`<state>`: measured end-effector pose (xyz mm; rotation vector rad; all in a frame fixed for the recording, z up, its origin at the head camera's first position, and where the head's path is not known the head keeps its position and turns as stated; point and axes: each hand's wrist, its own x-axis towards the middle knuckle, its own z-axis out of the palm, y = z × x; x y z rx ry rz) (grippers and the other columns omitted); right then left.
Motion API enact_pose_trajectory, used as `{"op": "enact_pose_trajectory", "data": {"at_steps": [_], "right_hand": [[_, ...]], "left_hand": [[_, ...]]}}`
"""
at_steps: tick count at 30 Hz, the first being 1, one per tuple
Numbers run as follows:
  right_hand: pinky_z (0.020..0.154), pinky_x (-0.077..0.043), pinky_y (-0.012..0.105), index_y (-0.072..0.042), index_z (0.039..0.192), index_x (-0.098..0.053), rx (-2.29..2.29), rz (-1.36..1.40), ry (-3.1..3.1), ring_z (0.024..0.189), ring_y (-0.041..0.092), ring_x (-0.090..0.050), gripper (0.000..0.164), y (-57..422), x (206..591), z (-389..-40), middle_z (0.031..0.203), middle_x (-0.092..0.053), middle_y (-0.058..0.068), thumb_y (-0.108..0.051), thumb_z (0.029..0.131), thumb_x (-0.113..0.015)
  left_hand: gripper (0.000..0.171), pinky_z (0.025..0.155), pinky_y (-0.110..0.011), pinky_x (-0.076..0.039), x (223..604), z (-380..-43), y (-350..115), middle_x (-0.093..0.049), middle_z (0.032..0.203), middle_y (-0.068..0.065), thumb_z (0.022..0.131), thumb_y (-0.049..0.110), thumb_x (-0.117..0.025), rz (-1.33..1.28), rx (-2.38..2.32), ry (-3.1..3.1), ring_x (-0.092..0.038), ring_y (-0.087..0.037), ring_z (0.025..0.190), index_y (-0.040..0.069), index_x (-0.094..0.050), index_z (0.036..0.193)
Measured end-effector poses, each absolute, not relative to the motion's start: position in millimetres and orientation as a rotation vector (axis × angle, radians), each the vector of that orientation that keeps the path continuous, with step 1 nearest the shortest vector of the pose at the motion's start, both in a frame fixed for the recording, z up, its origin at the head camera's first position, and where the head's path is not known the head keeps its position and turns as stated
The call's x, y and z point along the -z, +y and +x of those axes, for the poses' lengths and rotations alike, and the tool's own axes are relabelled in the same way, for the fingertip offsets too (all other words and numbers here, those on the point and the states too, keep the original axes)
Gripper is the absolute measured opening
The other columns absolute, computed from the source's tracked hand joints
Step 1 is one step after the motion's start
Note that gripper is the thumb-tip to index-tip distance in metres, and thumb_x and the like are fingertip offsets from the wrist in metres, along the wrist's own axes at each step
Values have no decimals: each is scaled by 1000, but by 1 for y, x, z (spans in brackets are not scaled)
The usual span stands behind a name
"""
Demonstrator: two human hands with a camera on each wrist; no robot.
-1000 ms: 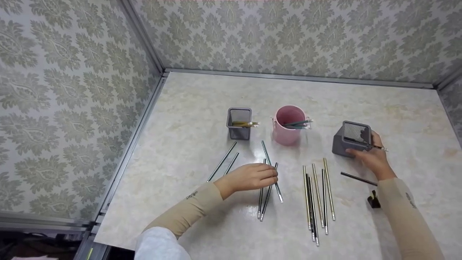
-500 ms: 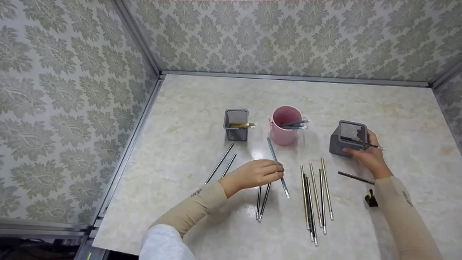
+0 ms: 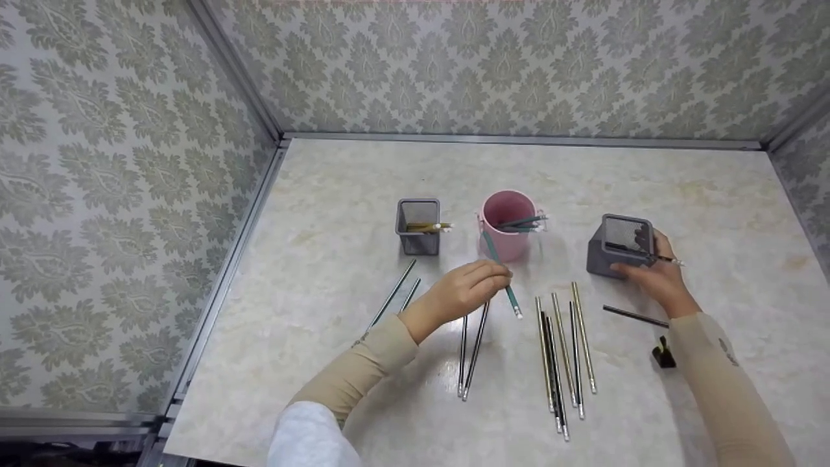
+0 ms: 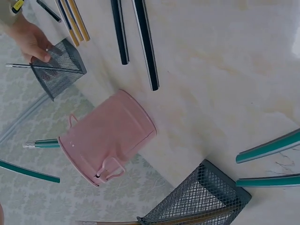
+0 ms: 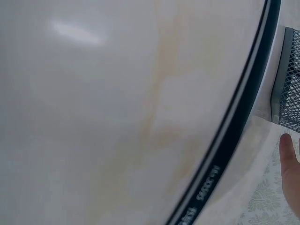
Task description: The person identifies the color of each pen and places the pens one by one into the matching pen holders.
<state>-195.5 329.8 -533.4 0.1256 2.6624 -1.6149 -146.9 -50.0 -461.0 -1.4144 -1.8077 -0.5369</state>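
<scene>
My left hand pinches a teal pencil at its middle, eraser end toward me. The pencil's other end is in front of the pink bucket, which holds several teal pencils; in the left wrist view the held teal pencil is raised off the table. On the right, my right hand grips a grey mesh pen holder, thumb in front and fingers at its far side. A black pencil leans out of that holder.
Another mesh pen holder with yellow pencils stands left of the bucket. Two teal pencils and two dark pencils lie near my left arm. Several gold and black pencils lie mid-right, with a small black object beyond.
My left hand has lifted the teal pencil from beside the dark pencils and moved it up and right toward the pink bucket. My right hand keeps its grip on the mesh pen holder.
</scene>
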Motion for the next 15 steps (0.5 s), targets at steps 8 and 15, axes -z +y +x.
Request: {"op": "enact_pose_trajectory", "data": {"at_steps": [8, 15], "right_hand": [[115, -24, 48, -10, 151, -15, 1645, 104, 2655, 136, 32, -29, 102, 331, 532, -196, 150, -28, 20, -21, 75, -81], [112, -27, 48, -12, 151, -15, 1691, 70, 2619, 133, 33, -31, 99, 330, 535, -194, 148, -32, 21, -20, 77, -80]], "left_hand": [[11, 97, -19, -46, 451, -157, -41, -65, 99, -11, 87, -2, -62, -1289, 672, -1824, -65, -21, 96, -2, -59, 98], [15, 95, -22, -48, 450, -168, -39, -65, 96, -14, 82, -5, -66, -1255, 781, -1793, -64, -23, 95, -4, -60, 96]]}}
